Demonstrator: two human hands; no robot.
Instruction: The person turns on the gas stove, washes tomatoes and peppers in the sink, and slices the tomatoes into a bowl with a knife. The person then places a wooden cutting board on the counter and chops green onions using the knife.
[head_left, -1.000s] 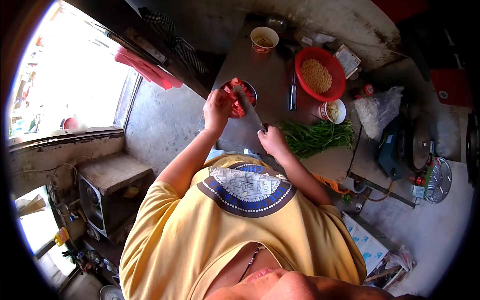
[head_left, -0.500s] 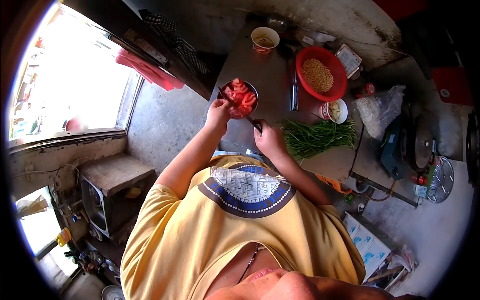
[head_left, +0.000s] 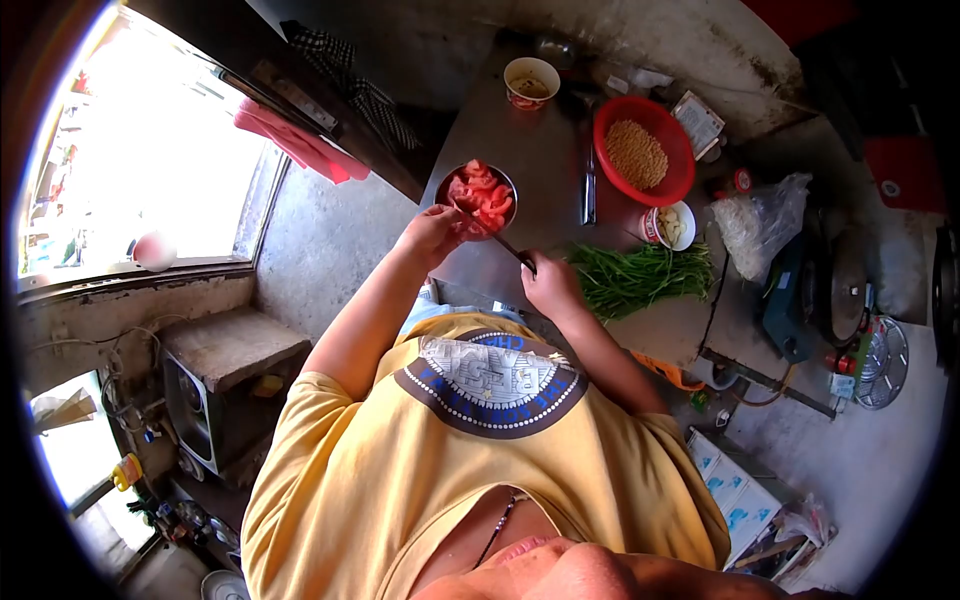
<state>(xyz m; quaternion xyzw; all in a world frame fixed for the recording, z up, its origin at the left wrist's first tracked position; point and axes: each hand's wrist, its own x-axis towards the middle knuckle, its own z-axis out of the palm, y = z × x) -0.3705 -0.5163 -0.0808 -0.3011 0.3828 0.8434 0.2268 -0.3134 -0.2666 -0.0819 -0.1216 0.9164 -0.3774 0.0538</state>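
A metal bowl (head_left: 516, 196) of cut red tomato pieces (head_left: 483, 190) stands at the counter's near left side. At its near rim, my left hand (head_left: 434, 232) is closed, fingers pinched on a piece of tomato (head_left: 468, 229). My right hand (head_left: 555, 284) is wrapped round the dark handle of a knife (head_left: 515, 254). The knife's blade slants up and left toward the tomato at my left fingers; part of it is hard to make out. Just right of my right hand lies a pile of long green stalks (head_left: 645, 278).
A red basin of pale beans (head_left: 645, 112), a paper cup with cream-coloured pieces (head_left: 685, 226), another paper bowl (head_left: 530, 83) and a plastic bag (head_left: 765, 225) stand on the counter (head_left: 545, 150). A dark long object (head_left: 588, 180) lies near the basin. An open doorway is at left.
The knife blade, raised across the bowl before, has dropped lower toward my left fingers. My right hand has shifted slightly right and down, my left slightly down.
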